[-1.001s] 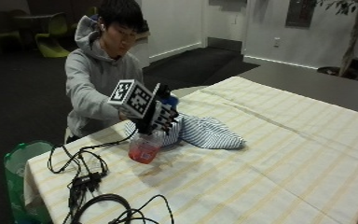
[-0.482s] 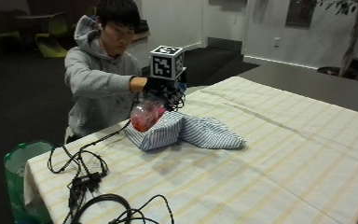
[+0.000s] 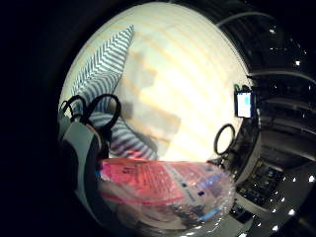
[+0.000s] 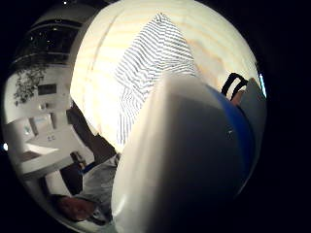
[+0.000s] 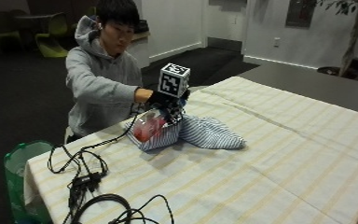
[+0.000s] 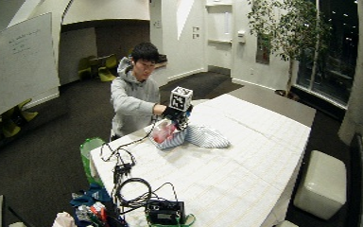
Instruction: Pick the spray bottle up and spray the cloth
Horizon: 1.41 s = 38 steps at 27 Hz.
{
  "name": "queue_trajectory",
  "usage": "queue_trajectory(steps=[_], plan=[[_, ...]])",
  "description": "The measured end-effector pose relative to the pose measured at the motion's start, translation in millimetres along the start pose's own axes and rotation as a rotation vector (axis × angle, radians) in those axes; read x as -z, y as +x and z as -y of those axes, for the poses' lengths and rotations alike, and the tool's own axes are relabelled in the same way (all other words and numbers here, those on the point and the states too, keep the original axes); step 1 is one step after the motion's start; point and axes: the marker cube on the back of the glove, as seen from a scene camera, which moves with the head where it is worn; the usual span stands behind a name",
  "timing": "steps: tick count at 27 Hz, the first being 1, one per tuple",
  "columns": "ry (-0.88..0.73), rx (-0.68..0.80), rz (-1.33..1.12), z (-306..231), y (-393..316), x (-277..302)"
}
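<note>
The gloved right hand [image 5: 161, 99] now holds the spray bottle [image 5: 147, 128] up in the air over the near end of the striped cloth [image 5: 197, 133]; a second ago the bottle stood low at the table's edge, at about seven o'clock from the cloth, and half a second ago it was already lifted above it. The fingers are curled round the bottle's upper part, with the clear body and its pink label hanging below the glove and tilted toward the person. In the little finger side palm view the pink-labelled bottle [image 3: 163, 190] fills the part nearest the palm, with the cloth [image 3: 101, 81] and the tablecloth [image 3: 187, 84] beyond it; in the thumb side view the white and blue spray head [image 4: 194, 160] fills much of the picture, with the cloth [image 4: 150, 63] past it. The cloth lies bunched on the yellow-striped tablecloth [image 5: 278, 168] near the table's edge on the person's side. From the cloth, a wide stretch of tablecloth runs toward three and five o'clock. Black cables [image 5: 86, 177] lie at about seven o'clock, near the table's corner, and a green bin [image 5: 21, 161] stands just off that corner.
</note>
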Motion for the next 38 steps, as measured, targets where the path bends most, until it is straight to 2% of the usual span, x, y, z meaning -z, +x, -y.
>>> queue_trajectory(steps=[11,17,23,27,32,38], plan=[[0.047,0.001,0.03,-15.2,-4.6,36.5],[0.175,0.07,0.142,-27.1,-34.2,87.7],[0.381,0.164,0.442,-29.8,-76.7,137.1],[0.461,0.268,0.713,-25.5,-113.6,154.4],[0.53,0.332,1.015,-9.1,-156.0,155.9],[0.578,0.305,1.343,18.4,-203.9,130.9]])
